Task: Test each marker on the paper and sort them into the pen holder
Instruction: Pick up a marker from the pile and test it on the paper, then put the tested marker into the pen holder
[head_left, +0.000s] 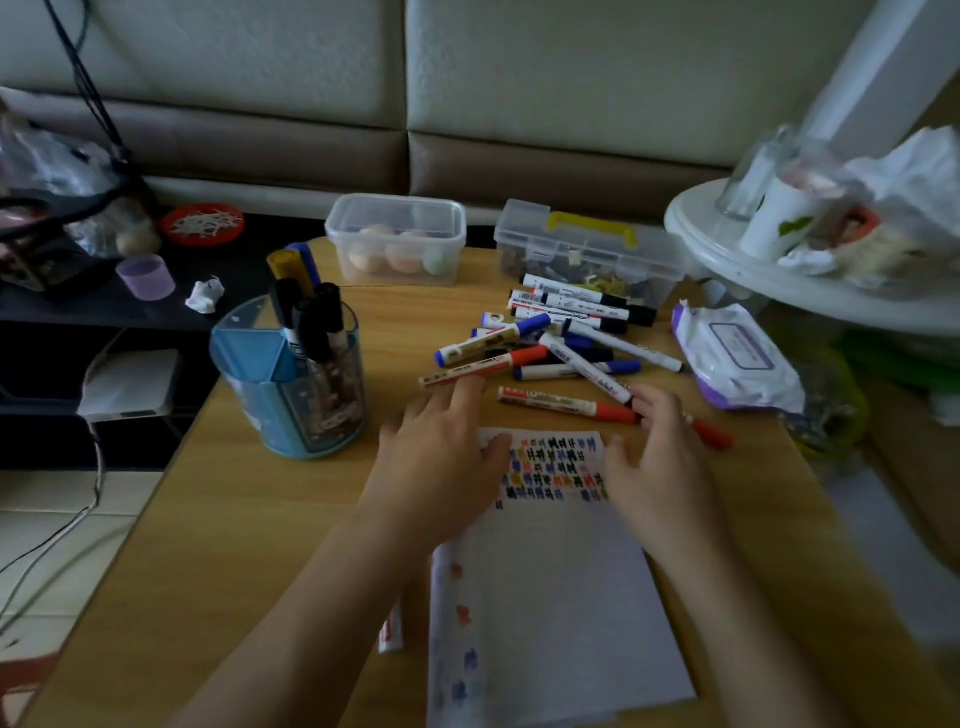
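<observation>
On a wooden table (270, 519), a sheet of paper (550, 597) lies at 6 o'clock, its top edge filled with coloured test scribbles. The left hand (441, 467) rests on the paper's upper left corner, fingers spread and relaxed, holding nothing. The right hand (657, 462) is at the upper right corner, over a red marker (714, 435); I cannot tell whether its loosely bent fingers grip it. Loose markers (561, 332) lie heaped at 12 o'clock. A blue pen holder (291, 384) containing black markers (317, 322) stands at 10 o'clock.

A home living room: a padded sofa (467, 156) fills the upper frame, with a box of eggs (397, 240) on the wooden table (249, 519).
</observation>
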